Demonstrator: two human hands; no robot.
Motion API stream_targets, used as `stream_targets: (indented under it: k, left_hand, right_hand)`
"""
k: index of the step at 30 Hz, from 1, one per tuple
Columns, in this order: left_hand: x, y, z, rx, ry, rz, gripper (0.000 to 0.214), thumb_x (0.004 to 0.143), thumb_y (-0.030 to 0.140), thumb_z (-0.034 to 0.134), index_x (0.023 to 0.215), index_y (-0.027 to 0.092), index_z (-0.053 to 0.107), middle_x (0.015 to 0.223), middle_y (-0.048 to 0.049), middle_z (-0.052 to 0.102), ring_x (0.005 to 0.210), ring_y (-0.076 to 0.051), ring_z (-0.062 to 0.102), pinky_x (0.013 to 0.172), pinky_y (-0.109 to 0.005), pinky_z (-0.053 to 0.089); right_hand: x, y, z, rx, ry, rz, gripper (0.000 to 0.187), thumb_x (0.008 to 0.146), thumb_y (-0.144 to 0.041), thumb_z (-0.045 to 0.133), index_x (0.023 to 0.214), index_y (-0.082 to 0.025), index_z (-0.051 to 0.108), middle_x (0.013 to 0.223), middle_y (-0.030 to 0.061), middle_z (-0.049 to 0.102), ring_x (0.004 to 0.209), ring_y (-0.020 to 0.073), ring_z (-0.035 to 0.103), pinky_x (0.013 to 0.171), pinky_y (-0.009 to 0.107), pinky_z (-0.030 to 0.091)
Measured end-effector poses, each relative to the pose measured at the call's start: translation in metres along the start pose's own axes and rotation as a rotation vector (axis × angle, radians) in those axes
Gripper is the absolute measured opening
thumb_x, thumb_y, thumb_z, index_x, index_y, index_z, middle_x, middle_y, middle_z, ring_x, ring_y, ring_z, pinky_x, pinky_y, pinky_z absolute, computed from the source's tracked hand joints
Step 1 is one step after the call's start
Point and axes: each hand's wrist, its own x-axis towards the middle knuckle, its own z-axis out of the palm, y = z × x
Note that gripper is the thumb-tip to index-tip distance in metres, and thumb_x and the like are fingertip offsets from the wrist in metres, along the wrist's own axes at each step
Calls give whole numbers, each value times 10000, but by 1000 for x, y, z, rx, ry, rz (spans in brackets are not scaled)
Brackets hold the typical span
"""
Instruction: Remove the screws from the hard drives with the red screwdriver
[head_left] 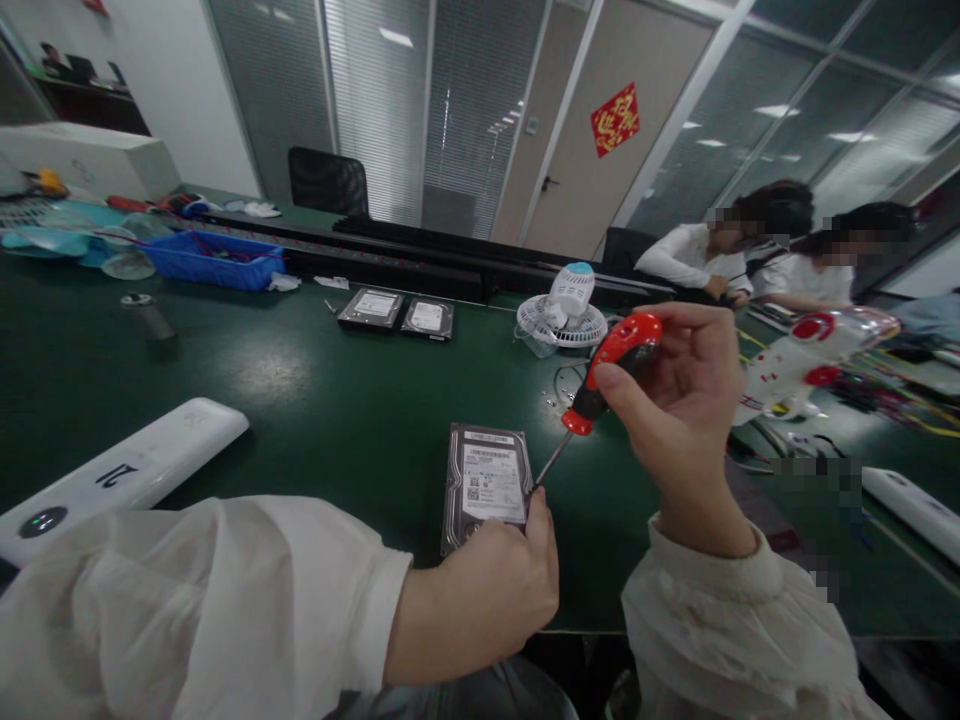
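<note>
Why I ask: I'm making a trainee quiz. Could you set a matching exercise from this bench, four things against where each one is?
Things:
1. screwdriver
2. nearest hard drive
3. blue tray
4. small fan

Places:
a. far left of the green table
b. held at its near edge by the left hand
c. mid-table, beyond the screwdriver
d. gripped in the right hand

Pairs: 1-d, 2-b, 3-a, 4-c.

A green table (pixel 300 390) fills the office; behind it stand a black chair (pixel 328 180), grey blinds (pixel 375 110), glass walls (pixel 787 110) and a beige door (pixel 577 190).
</note>
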Motion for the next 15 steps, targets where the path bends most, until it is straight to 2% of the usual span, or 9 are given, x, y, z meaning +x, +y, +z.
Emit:
stream_targets:
  k: [3, 9, 15]
  left_hand:
    - [0, 0, 0, 1, -10, -9, 507, 932, 131, 377, 1328, -127, 562, 1348, -406, 559, 1034, -352, 723, 459, -307, 524]
    - [-1, 0, 1, 9, 10, -8, 498, 937, 141, 382, 1312, -121, 581, 1333, -412, 565, 936, -324, 735, 454, -310, 505]
    - [0, 0, -1, 7, -4, -4, 496, 951, 144, 358, 1311, -106, 590, 1335, -406, 569, 976, -334, 729, 460, -308, 500]
  right_hand:
    - [-2, -3, 0, -23, 11, 33, 494, 626, -144, 873, 1020, -274, 605, 814, -47, 640, 659, 117, 614, 465, 223, 445]
    - [-6, 0, -9, -5, -64, -6, 388, 824, -244, 703, 1201, -273, 616, 967, 38, 736, 755, 174, 675, 541, 286, 506]
    - [-7, 2, -13, -133, 21, -73, 488, 716, -260, 841, 1180, -340, 712, 1033, 47, 672, 692, 144, 592, 460, 261, 461]
